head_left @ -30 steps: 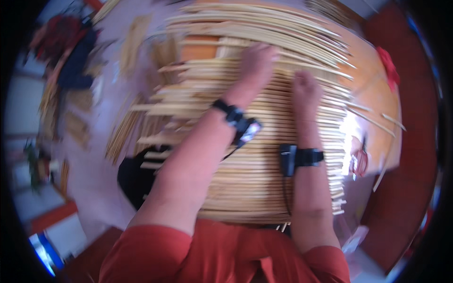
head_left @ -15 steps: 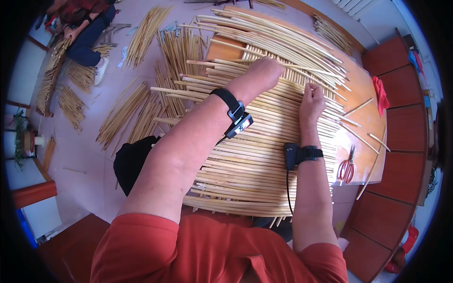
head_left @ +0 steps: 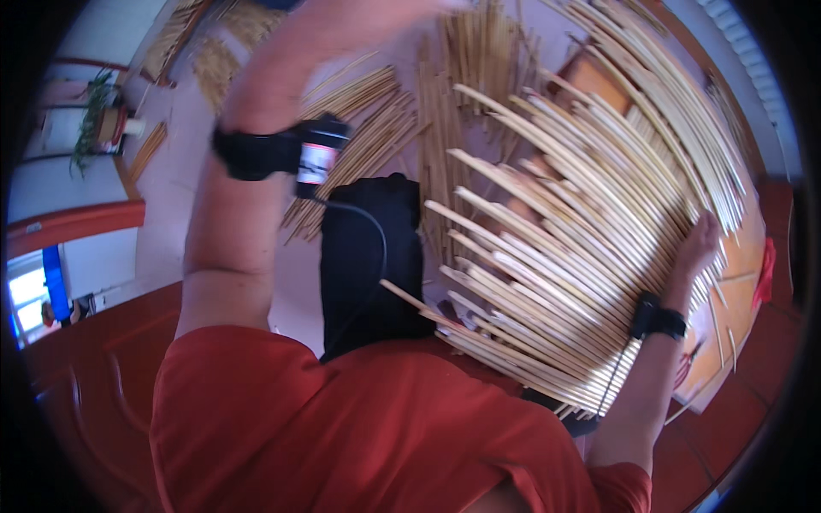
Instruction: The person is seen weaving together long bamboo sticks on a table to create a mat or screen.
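My left hand (head_left: pixel 402 21) is raised at the top edge, blurred and partly cut off, with a black strapped device (head_left: pixel 316 154) on the wrist. My right hand (head_left: pixel 697 244), fingers curled together, rests at the right part of a mat of pale round sticks (head_left: pixel 581 248); what it grips is hidden. Sticks of uneven length jut out from the mat's left side, and longer loose sticks (head_left: pixel 658 94) lie along its far side. The mat lies on an orange tabletop (head_left: pixel 740 321), where red-handled scissors (head_left: pixel 684 366) are partly hidden by my right forearm.
A black bag (head_left: pixel 368 265) lies left of the mat. Stick bundles (head_left: pixel 359 103) lie on the pink floor beyond. A red cloth (head_left: pixel 764 269) and red cabinets (head_left: pixel 770 359) are at the right; a plant (head_left: pixel 90 124) and wooden furniture (head_left: pixel 103 359) at the left.
My view has turned leftward, so the mat appears further right. My left hand has left the mat, rising up and left. My right hand stays at the mat's right part.
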